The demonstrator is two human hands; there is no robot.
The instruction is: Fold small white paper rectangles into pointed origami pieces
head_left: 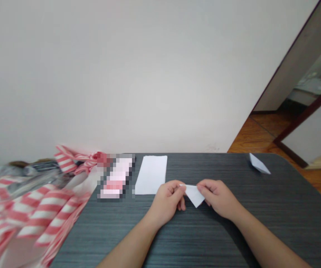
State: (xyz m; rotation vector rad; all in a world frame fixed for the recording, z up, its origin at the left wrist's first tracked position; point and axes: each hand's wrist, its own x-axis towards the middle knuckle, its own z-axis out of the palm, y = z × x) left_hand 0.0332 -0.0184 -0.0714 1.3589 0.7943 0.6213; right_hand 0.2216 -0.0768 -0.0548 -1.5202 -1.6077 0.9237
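Note:
A small piece of folded white paper (195, 196) is held up just above the dark table, its lower corner pointing down toward me. My left hand (169, 201) pinches its upper left corner between thumb and fingers. On the other side, my right hand (218, 196) grips the right edge, thumb in front and fingers behind. Parts of the paper's edges are hidden under my fingertips.
A stack of white paper sheets (151, 175) lies left of my hands, beside a pixelated pinkish item (117, 176). Another folded white paper (259, 163) rests at the table's (205, 242) far right. Red-and-white striped cloth (43, 212) is heaped at the left, and a wall (149, 74) stands behind.

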